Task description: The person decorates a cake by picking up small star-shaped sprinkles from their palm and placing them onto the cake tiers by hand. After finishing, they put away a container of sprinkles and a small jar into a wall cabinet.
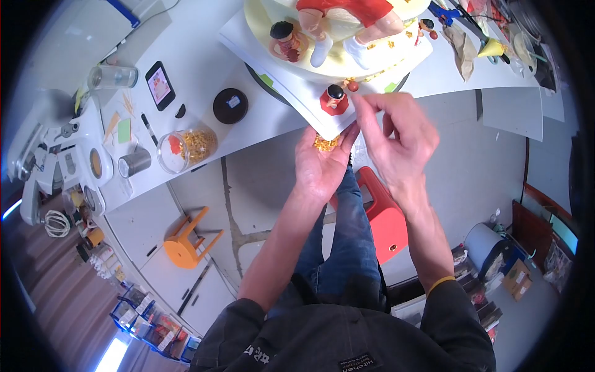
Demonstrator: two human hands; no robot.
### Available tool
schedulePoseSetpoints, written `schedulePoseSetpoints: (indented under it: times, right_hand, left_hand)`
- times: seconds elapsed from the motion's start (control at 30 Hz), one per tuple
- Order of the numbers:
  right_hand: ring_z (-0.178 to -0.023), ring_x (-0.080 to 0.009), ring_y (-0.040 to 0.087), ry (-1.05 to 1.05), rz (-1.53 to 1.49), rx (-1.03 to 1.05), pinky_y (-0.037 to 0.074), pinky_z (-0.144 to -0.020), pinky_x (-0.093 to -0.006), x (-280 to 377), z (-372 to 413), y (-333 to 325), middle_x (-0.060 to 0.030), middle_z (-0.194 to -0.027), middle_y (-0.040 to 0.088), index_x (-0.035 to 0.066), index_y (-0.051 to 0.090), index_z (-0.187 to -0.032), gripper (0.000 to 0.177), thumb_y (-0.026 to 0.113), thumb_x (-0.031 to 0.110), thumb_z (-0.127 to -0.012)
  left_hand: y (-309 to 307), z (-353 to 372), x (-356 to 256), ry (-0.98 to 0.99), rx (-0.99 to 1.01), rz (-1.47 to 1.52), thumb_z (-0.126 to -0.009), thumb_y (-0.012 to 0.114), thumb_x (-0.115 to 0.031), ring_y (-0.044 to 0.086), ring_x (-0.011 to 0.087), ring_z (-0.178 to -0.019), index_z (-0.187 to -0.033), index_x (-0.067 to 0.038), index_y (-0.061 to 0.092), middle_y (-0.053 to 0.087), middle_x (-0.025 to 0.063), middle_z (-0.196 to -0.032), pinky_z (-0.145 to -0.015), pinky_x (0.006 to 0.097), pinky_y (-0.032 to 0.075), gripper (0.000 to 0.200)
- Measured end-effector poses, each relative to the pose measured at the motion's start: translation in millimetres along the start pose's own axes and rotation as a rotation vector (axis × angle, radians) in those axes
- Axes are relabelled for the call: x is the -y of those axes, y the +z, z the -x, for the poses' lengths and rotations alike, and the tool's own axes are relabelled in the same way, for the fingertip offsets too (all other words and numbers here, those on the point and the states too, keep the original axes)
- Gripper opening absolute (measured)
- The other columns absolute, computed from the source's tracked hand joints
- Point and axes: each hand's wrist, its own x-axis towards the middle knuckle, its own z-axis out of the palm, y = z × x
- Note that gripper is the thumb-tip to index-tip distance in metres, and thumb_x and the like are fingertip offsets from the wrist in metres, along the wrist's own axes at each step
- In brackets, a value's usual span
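Left hand [317, 166] is palm up, fingers loosely cupped, not clenched — gold flakes [326, 144] lie loose in it, just below the near corner of the white board [330, 131]. Flakes look light, dry, likely to scatter; pinch a few from the top, thumb and fingertip, don't squeeze. Right hand [401, 139] is right of and slightly beyond the pile, fingers curled, tips near the small figure [334, 98] — can't tell if they hold any flakes.

Left hand [322, 164] palm up and cupped, right hand [403, 139] just beside, fingers [392, 103] bent, both forearms [284, 239] forward
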Motion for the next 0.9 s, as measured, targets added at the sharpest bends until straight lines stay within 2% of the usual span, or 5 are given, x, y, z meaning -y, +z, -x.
schedulePoseSetpoints:
  times: [0.1, 0.2, 0.33, 0.4, 0.9]
  right_hand:
    - [-0.062, -0.0217, 0.069, -0.031, -0.010, 0.088, 0.053, -0.054, -0.0313, 3, 22, -6, -0.0085, -0.080, 0.072, 0.003, 0.075, -0.089, 0.011, 0.082, 0.000, -0.080]
    - [-0.063, -0.0202, 0.067, 0.080, 0.025, 0.298, 0.052, -0.055, -0.0307, 5, 48, -5, -0.0103, -0.087, 0.074, 0.000, 0.076, -0.094, 0.012, 0.082, 0.002, -0.083]
    - [-0.080, -0.0294, 0.072, 0.099, 0.172, 0.485, 0.059, -0.071, -0.0391, -10, 71, 5, -0.0092, -0.091, 0.071, 0.005, 0.076, -0.099, 0.017, 0.077, 0.005, -0.082]
    - [-0.081, -0.0300, 0.072, 0.065, 0.167, 0.503, 0.059, -0.071, -0.0397, -12, 74, 8, -0.0099, -0.092, 0.071, 0.005, 0.076, -0.101, 0.018, 0.076, 0.005, -0.082]
    - [-0.085, -0.0310, 0.073, 0.139, 0.056, 0.462, 0.058, -0.078, -0.0375, 2, 49, -12, -0.0150, -0.095, 0.074, -0.002, 0.073, -0.102, 0.014, 0.074, -0.001, -0.089]
  left_hand:
    - [-17, -4, 1, -0.042, -0.055, 0.016, -0.110, 0.039, -0.028, 0.060, 0.0268, -0.125, -0.140, 0.003, 0.053, 0.064, 0.0168, -0.133, -0.111, 0.0415, 0.047, 0.045]
    - [-21, -1, 0, -0.137, 0.099, -0.025, -0.108, 0.042, -0.033, 0.062, 0.0276, -0.120, -0.138, 0.004, 0.054, 0.063, 0.0179, -0.131, -0.111, 0.0421, 0.047, 0.049]
    - [-38, -7, 20, -0.067, 0.185, -0.095, -0.105, 0.045, -0.027, 0.061, 0.0263, -0.120, -0.123, 0.009, 0.063, 0.068, 0.0166, -0.122, -0.111, 0.0381, 0.045, 0.044]
    - [-20, 4, 15, -0.122, -0.011, -0.080, -0.105, 0.044, -0.024, 0.061, 0.0284, -0.122, -0.124, 0.010, 0.064, 0.067, 0.0180, -0.125, -0.113, 0.0403, 0.046, 0.044]
    - [-30, -8, 23, -0.096, 0.103, 0.040, -0.107, 0.047, -0.026, 0.065, 0.0270, -0.118, -0.121, 0.008, 0.066, 0.070, 0.0173, -0.120, -0.111, 0.0401, 0.049, 0.041]
